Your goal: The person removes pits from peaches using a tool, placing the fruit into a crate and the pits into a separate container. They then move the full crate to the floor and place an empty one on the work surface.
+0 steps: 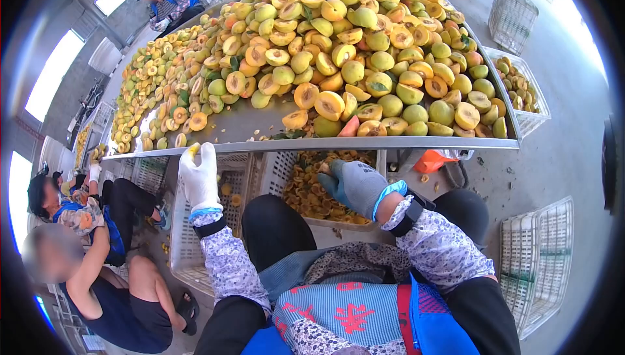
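My left hand (199, 178), in a white glove, is at the front rim of the metal table (312, 144). Its fingers are closed, with a small yellow patch (193, 149) at the tips, either a bit of fruit or a stain. A grey-blue glove covers my right hand (359, 187), whose fingers curl together over a crate (278, 169) of fruit halves (312, 192). What the right fingers hold, if anything, I cannot make out. On the table lies a large heap of halved yellow-green stone fruit (338, 52), like apricots, many with orange flesh showing.
Another white crate (185, 241) stands at my left knee. Stacked crates (537, 264) are on the floor at right, and a fruit-filled crate (521, 91) is beside the table. An orange object (433, 159) lies under the rim. Co-workers (117, 283) sit at left; another person (172, 3) is beyond.
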A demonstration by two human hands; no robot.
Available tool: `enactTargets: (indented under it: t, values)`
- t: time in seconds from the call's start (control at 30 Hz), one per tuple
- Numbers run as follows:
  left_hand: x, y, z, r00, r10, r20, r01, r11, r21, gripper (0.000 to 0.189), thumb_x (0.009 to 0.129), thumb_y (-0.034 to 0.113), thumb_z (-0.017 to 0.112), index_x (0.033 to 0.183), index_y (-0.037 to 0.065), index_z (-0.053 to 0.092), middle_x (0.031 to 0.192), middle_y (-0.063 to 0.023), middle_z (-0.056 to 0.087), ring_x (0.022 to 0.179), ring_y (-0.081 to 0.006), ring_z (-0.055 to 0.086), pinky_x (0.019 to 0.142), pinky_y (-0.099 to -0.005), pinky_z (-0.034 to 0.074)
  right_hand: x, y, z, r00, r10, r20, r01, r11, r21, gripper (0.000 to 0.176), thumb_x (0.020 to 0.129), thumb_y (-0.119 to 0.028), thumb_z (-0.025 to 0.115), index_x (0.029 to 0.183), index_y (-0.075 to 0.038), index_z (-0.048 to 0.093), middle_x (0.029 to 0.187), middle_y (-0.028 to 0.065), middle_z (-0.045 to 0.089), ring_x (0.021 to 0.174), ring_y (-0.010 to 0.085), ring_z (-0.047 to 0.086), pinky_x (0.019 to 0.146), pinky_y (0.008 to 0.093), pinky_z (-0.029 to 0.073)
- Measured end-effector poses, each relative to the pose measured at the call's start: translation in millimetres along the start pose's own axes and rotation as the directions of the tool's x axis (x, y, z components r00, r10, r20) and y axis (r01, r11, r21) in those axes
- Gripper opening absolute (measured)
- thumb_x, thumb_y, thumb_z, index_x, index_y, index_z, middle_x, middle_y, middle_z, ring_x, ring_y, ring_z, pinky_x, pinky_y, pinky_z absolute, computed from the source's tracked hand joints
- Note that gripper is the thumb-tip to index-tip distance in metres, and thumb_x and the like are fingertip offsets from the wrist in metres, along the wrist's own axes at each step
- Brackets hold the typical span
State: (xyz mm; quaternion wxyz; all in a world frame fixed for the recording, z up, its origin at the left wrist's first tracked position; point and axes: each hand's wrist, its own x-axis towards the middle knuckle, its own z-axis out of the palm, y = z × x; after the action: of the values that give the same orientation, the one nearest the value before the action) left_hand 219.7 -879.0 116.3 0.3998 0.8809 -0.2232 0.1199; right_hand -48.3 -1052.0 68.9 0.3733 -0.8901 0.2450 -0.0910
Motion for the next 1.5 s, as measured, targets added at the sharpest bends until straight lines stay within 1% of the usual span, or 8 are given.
enactTargets:
  t: [0.3, 0.47, 0.73, 0.83, 0.97, 1.17, 1.37, 1.5]
  values:
    - [-8, 110, 128, 0.829, 0.063, 0.556, -0.242, 0.936, 0.255, 0.066, 0.084, 0.054, 0.064, 0.132, 0.009, 0.061, 0.123, -0.0219, 0.068, 0.119, -0.0349, 0.062, 0.101, -0.0421, 0.047, 2, -3, 2, 0.999, -0.036, -0.029, 0.038, 0.998, 0.053, 0.037, 0.099, -0.036, 0.059, 0.104, -0.001, 0.067, 0.083, 0.0257, 0.068, 0.082, 0.0432, 0.068, 0.071, 0.0505, 0.053]
    - [-13, 95, 141, 0.853, 0.41, 0.322, -0.4, 0.911, -0.098, 0.053, 0.081, 0.026, 0.073, 0.129, 0.006, 0.062, 0.115, -0.0189, 0.07, 0.107, -0.0328, 0.068, 0.097, -0.0397, 0.05, 6, -6, -10, 0.98, -0.023, -0.196, 0.045, 0.993, 0.11, 0.038, 0.1, -0.037, 0.058, 0.103, 0.0, 0.067, 0.08, 0.0254, 0.068, 0.078, 0.0417, 0.069, 0.069, 0.0479, 0.053]
    - [-58, 122, 82, 0.873, 0.305, 0.382, 0.206, 0.479, -0.853, 0.047, 0.108, 0.038, 0.045, 0.129, -0.001, 0.059, 0.113, -0.015, 0.069, 0.1, -0.0188, 0.067, 0.089, -0.0314, 0.054, 28, -11, 15, 0.957, 0.005, -0.289, 0.2, 0.708, 0.677, 0.035, 0.104, -0.03, 0.054, 0.106, 0.004, 0.063, 0.088, 0.0233, 0.07, 0.086, 0.023, 0.068, 0.076, 0.0384, 0.051]
    - [-73, 116, 104, 0.813, 0.229, 0.536, 0.55, 0.002, -0.835, 0.063, 0.106, 0.054, 0.035, 0.129, 0.001, 0.06, 0.118, -0.0169, 0.067, 0.106, -0.0275, 0.065, 0.092, -0.0436, 0.054, 30, -12, 27, 0.962, 0.052, -0.268, 0.145, 0.734, 0.664, 0.036, 0.104, -0.03, 0.053, 0.105, 0.005, 0.064, 0.088, 0.0252, 0.069, 0.084, 0.0289, 0.069, 0.075, 0.0403, 0.051]
    - [-72, 115, 109, 0.781, 0.138, 0.609, 0.624, -0.133, -0.77, 0.066, 0.104, 0.057, 0.037, 0.129, 0.001, 0.061, 0.121, -0.0162, 0.067, 0.108, -0.0303, 0.065, 0.094, -0.047, 0.054, 24, -11, 17, 0.888, -0.111, -0.446, 0.288, 0.891, 0.352, 0.036, 0.105, -0.032, 0.053, 0.094, 0.001, 0.06, 0.067, 0.0132, 0.06, 0.059, 0.0192, 0.058, 0.056, 0.0386, 0.046]
    - [-76, 104, 105, 0.799, 0.169, 0.577, 0.57, 0.094, -0.816, 0.068, 0.104, 0.058, 0.036, 0.126, -0.001, 0.062, 0.117, -0.0184, 0.068, 0.105, -0.0319, 0.068, 0.089, -0.0464, 0.057, 21, -17, 7, 0.956, -0.102, -0.274, 0.193, 0.924, 0.329, 0.042, 0.101, -0.038, 0.057, 0.093, 0.003, 0.063, 0.076, 0.0281, 0.064, 0.075, 0.0476, 0.064, 0.064, 0.0516, 0.048]
    - [-78, 102, 96, 0.778, 0.235, 0.582, 0.564, 0.144, -0.813, 0.066, 0.107, 0.053, 0.034, 0.122, -0.004, 0.063, 0.107, -0.0217, 0.071, 0.093, -0.0325, 0.072, 0.083, -0.0438, 0.06, 23, -7, 19, 0.967, -0.129, -0.221, 0.217, 0.871, 0.441, 0.044, 0.101, -0.04, 0.056, 0.095, 0.002, 0.067, 0.079, 0.0281, 0.066, 0.078, 0.0459, 0.066, 0.066, 0.0501, 0.05]
    - [-70, 107, 82, 0.647, 0.334, 0.685, 0.486, 0.512, -0.708, 0.067, 0.107, 0.052, 0.033, 0.122, -0.006, 0.062, 0.108, -0.022, 0.071, 0.092, -0.0312, 0.072, 0.08, -0.0409, 0.06, 14, 0, 25, 0.988, -0.089, -0.122, 0.131, 0.911, 0.39, 0.043, 0.103, -0.039, 0.054, 0.101, 0.003, 0.067, 0.08, 0.0264, 0.067, 0.075, 0.039, 0.066, 0.069, 0.0453, 0.052]
